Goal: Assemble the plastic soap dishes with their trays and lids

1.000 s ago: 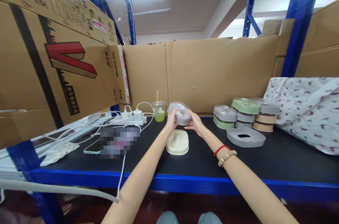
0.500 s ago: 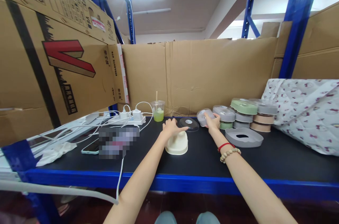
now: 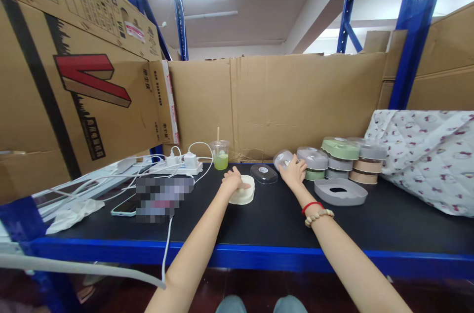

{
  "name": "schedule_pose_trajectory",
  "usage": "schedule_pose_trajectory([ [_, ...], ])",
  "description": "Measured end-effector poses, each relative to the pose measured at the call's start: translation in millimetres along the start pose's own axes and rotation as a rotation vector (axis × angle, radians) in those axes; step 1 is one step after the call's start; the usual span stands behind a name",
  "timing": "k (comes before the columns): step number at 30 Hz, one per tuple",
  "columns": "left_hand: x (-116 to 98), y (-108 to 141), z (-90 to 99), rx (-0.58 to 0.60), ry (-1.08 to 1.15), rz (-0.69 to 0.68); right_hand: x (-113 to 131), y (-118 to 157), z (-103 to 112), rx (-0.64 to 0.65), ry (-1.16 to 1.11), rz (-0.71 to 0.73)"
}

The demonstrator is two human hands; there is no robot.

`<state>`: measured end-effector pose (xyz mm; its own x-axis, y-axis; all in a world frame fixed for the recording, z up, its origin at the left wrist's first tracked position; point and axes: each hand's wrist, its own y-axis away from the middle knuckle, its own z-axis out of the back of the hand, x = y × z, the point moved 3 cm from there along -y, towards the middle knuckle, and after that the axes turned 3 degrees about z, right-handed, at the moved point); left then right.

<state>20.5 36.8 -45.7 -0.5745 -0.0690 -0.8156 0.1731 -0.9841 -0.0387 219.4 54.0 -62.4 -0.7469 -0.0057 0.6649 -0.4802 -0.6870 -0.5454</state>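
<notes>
My left hand point(image 3: 233, 180) lies over the left side of a cream plastic box point(image 3: 243, 193), which is flat on the black shelf. Its fingers are spread, and the thumb stretches across the box's top. My right hand point(image 3: 294, 173) holds a tilted grey box with a clear lid point(image 3: 282, 159) beside the stacks; the fingers partly cover that box. Between the hands lies a clear, dark-looking lid point(image 3: 263, 173) with a round white label. A grey tray-like piece with an oval opening point(image 3: 340, 191) rests right of my right wrist.
Stacked green, grey and tan boxes point(image 3: 340, 148) stand at the right, near a patterned white cloth point(image 3: 425, 160). A cup of green drink point(image 3: 221, 155) stands at the back. Leftward are a power strip point(image 3: 176, 168), cables and a phone point(image 3: 124, 208). Cardboard point(image 3: 296, 100) walls the back.
The cream box has gone from tilted to flat and shifted slightly left, with my left hand's fingers now spread. My right hand has shifted its fingers on the grey box, which remains tilted.
</notes>
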Motion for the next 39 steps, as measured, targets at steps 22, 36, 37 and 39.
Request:
schedule_pose_trajectory([
  [22, -7, 6, 18.3, -0.206, 0.350, 0.039, 13, 5, 0, 0.265, 0.360, 0.298],
  [36, 8, -19, 9.0, -0.149, 0.927, 0.238, 40, 30, -7, 0.548, 0.289, 0.598],
  [37, 9, -20, 8.8, -0.138, 0.954, 0.248, 40, 29, -5, 0.535, 0.303, 0.594],
  [39, 10, -23, 7.9, -0.088, 1.015, 0.245, 41, 29, -2, 0.528, 0.299, 0.580],
])
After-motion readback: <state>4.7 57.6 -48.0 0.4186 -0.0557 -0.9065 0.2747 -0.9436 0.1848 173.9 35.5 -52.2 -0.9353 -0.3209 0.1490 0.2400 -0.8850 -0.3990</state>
